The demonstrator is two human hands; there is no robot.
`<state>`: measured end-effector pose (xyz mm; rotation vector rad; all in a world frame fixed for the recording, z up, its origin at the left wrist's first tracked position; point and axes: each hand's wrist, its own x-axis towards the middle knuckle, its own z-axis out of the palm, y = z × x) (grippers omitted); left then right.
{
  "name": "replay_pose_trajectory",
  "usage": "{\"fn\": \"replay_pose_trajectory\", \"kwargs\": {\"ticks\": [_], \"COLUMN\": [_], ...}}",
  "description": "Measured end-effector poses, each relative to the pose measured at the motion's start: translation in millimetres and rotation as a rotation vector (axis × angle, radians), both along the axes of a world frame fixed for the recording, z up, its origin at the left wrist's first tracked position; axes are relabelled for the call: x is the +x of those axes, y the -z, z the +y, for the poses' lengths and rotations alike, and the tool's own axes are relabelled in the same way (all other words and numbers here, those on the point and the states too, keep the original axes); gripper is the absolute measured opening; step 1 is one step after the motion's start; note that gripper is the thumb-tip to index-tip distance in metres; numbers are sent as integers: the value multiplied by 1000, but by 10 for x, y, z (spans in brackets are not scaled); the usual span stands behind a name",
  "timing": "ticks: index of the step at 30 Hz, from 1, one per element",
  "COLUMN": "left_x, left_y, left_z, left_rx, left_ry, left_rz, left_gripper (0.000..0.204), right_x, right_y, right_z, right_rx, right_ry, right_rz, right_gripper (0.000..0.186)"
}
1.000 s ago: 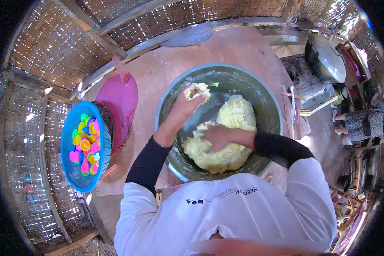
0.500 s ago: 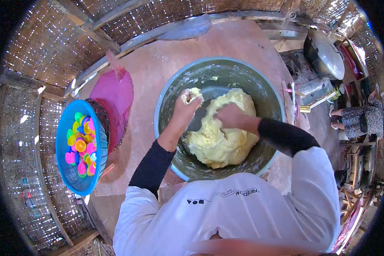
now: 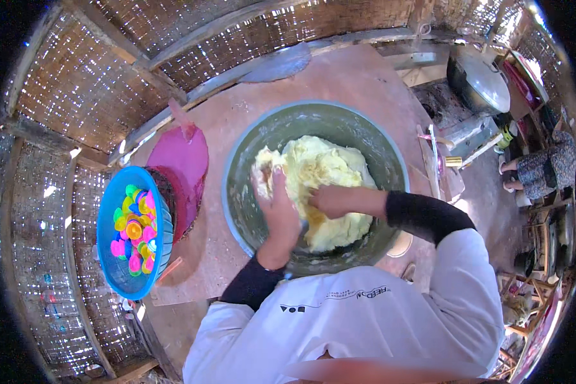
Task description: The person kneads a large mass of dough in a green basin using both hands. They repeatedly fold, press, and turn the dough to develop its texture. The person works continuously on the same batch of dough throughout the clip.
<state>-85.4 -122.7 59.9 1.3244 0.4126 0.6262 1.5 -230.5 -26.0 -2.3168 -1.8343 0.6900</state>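
A large pale yellow mass of dough point(image 3: 333, 160) lies in a wide, deep green basin point(image 3: 381, 153) with a light blue rim. My left hand point(image 3: 278, 211) is at the dough's left edge, with sticky dough on its fingers and a ragged flap of dough between thumb and fingers. Pressed into the middle of the dough is my right hand point(image 3: 336, 200); its fingers are curled and partly sunk in. Smears of dough cling to the basin's inner wall.
The basin stands on a worn wooden table point(image 3: 358, 77). To the left, a blue plastic basket point(image 3: 105, 256) holds several colourful plastic pieces, beside a pink oval sheet point(image 3: 189, 150). A big lidded pot point(image 3: 480, 80) sits at the far right. Another person point(image 3: 537, 173) is beyond it.
My left hand has come down from above the basin's left side to the dough's edge. My right hand has moved slightly left and nearer me, still in the dough. The view has shifted a little.
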Motion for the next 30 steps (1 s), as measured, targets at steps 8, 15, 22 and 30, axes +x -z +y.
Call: {"fn": "replay_pose_trajectory", "kwargs": {"ticks": [8, 15, 22, 30], "left_x": [537, 1330, 1529, 761], "left_y": [610, 2114, 2291, 1382], "left_z": [949, 873, 710, 573], "left_rx": [-197, -196, -103, 654], "left_ry": [539, 323, 313, 680], "left_rz": [661, 818, 591, 771], "left_gripper": [30, 59, 66, 65], "right_x": [534, 1554, 1437, 625], "right_y": [-664, 481, 450, 34], "right_z": [-370, 74, 565, 89], "right_rx": [271, 154, -103, -182], "right_ry": [418, 254, 516, 419], "right_rz": [115, 308, 214, 100], "right_gripper": [41, 40, 48, 61]}}
